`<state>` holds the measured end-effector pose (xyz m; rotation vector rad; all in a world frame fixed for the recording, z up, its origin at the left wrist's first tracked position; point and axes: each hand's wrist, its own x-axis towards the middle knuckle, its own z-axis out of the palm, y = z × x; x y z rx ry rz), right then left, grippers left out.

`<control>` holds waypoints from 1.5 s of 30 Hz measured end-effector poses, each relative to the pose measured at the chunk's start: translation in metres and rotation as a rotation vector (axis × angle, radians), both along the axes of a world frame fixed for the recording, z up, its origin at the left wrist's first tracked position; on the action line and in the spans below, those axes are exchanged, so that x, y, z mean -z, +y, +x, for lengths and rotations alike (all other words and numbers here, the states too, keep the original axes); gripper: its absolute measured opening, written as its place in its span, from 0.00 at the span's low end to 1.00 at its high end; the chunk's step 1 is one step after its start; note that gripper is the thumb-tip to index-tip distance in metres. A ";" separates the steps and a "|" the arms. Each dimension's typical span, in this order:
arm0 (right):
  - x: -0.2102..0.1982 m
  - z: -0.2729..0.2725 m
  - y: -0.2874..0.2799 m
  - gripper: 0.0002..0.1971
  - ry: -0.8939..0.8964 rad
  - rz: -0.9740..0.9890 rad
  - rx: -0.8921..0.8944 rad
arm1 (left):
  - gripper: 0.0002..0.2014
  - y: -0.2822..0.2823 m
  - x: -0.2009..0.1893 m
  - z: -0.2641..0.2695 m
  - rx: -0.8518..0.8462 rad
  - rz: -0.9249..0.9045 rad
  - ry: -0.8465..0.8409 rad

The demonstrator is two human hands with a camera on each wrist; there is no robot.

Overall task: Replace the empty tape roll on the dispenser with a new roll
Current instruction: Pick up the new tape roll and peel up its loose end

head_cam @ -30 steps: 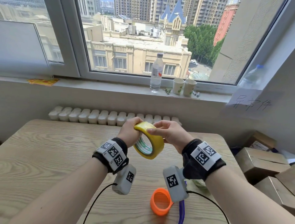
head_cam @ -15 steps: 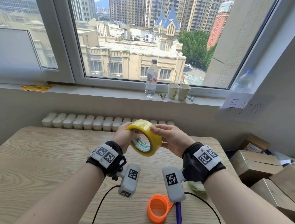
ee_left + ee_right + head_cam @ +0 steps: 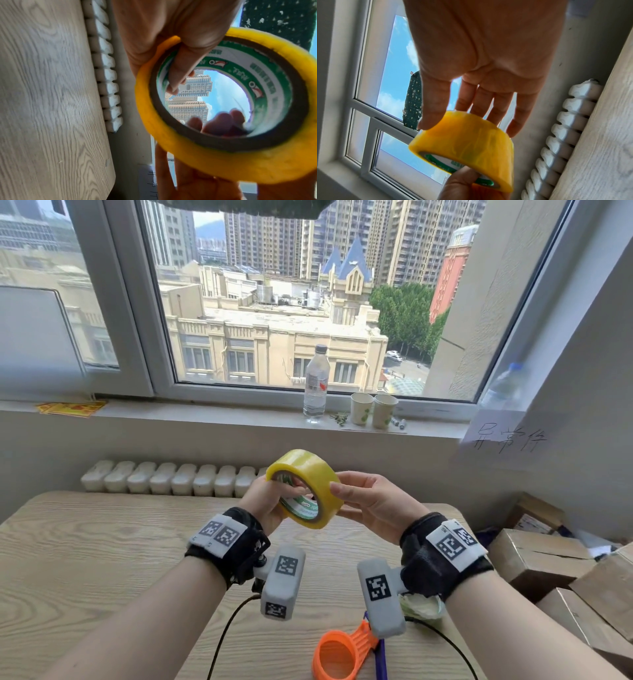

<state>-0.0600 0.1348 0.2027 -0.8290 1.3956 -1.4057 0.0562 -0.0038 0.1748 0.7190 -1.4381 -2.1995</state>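
On the left, a pale wood-grain table runs under both forearms. The left hand grips the glossy yellow packing tape roll with a green-printed card core, its thumb hooked inside the core in the left wrist view. The roll is held in the air above the table, tilted, between the 2 hands. To its right, the right hand has its fingers spread and nearly straight, thumb tip and fingertips resting on the roll's outer band. Nearest the person, an orange plastic ring-shaped dispenser lies flat on the table, partly hidden by the right wrist camera.

I judge the loose end is being sought. With only 1 hand truly gripping, the slick roll could slip and drop. Threading it backwards would put the adhesive on the wrong side.
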 end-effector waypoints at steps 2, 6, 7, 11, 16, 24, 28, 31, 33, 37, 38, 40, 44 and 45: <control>-0.002 0.000 0.002 0.19 0.015 -0.003 0.006 | 0.17 0.001 -0.003 0.002 -0.007 -0.020 -0.001; -0.005 0.000 0.004 0.18 0.049 -0.001 0.049 | 0.22 -0.001 -0.009 0.004 0.001 -0.398 -0.105; -0.006 0.000 0.004 0.15 0.059 0.003 0.069 | 0.24 0.001 -0.010 0.005 0.048 -0.526 -0.148; -0.008 0.001 0.006 0.19 0.096 0.039 0.150 | 0.23 0.004 -0.017 0.011 0.270 -0.592 -0.122; -0.012 0.003 0.009 0.16 -0.056 0.028 0.259 | 0.35 0.007 -0.021 0.017 0.376 -0.566 -0.108; -0.015 0.004 0.007 0.09 0.150 0.023 0.346 | 0.26 0.016 -0.030 0.017 0.364 -0.336 -0.074; -0.018 -0.002 0.008 0.11 0.447 0.030 0.413 | 0.21 0.017 -0.033 0.017 0.290 -0.310 -0.097; -0.023 -0.005 0.011 0.17 0.612 0.052 0.336 | 0.10 0.018 -0.033 0.015 0.195 -0.276 -0.103; -0.026 -0.002 0.012 0.22 0.769 0.126 0.162 | 0.11 0.020 -0.031 0.014 0.178 -0.294 -0.123; -0.030 0.005 0.008 0.25 1.108 0.320 0.112 | 0.13 0.022 -0.032 0.012 0.222 -0.331 -0.128; -0.031 0.007 0.007 0.23 1.145 0.326 0.172 | 0.13 0.022 -0.033 0.012 0.238 -0.345 -0.119; -0.030 0.007 0.007 0.21 1.156 0.324 0.257 | 0.16 0.022 -0.035 0.011 0.290 -0.387 -0.103; -0.025 0.005 0.004 0.18 0.988 0.353 0.287 | 0.22 0.018 -0.038 0.013 0.372 -0.387 -0.096; -0.024 0.004 0.004 0.17 0.927 0.353 0.293 | 0.22 0.017 -0.038 0.013 0.388 -0.370 -0.092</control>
